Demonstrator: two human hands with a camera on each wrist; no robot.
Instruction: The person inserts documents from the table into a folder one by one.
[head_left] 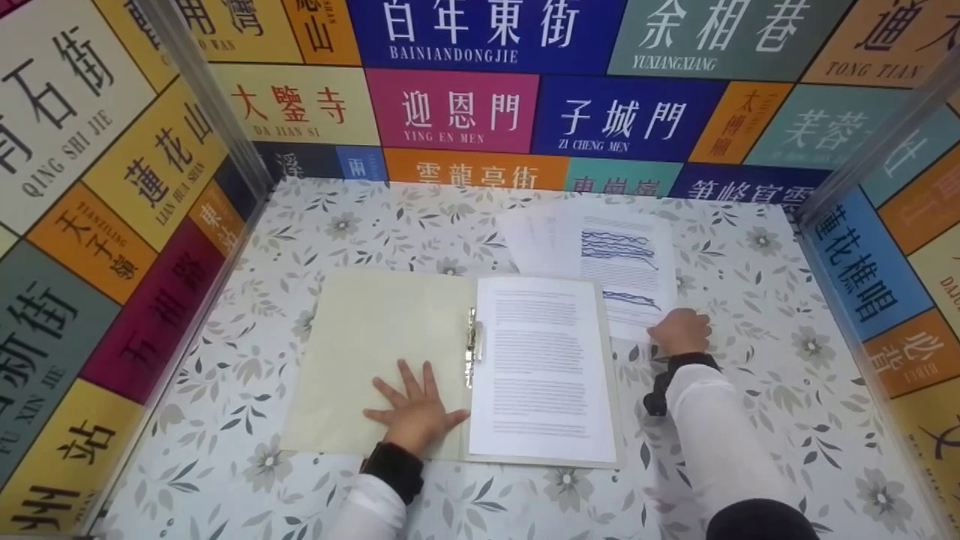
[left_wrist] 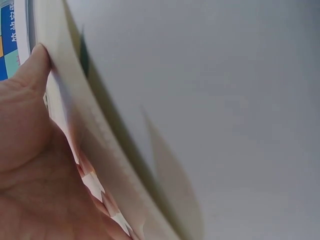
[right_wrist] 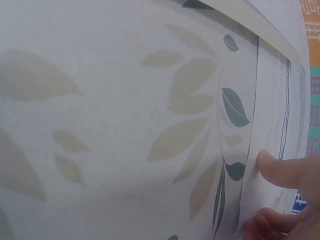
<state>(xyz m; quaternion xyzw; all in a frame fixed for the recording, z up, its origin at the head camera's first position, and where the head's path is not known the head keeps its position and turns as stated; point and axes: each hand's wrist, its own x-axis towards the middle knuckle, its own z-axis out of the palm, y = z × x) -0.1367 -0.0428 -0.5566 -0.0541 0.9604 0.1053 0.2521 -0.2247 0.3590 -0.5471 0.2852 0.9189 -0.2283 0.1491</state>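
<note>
An open cream file folder point(head_left: 379, 330) lies on the table, with a printed sheet point(head_left: 540, 367) on its right side and a metal clip point(head_left: 472, 349) along the fold. My left hand point(head_left: 412, 412) rests on the bare left cover, fingers spread; the left wrist view shows its thumb point(left_wrist: 37, 67) against the folder. Behind the folder's upper right lies a printed page with blue scribbled lines point(head_left: 622, 255), partly hidden under the folder. At that page's lower right corner, my right hand point(head_left: 681, 332) pinches the paper, thumb point(right_wrist: 275, 167) on top and fingers curled beside it.
More white papers point(head_left: 532, 232) fan out left of the scribbled page. The table point(head_left: 750, 300) has a grey leaf and flower pattern. Colourful panels with Chinese place names point(head_left: 450, 109) wall it at the back and both sides. Dark bands circle both wrists.
</note>
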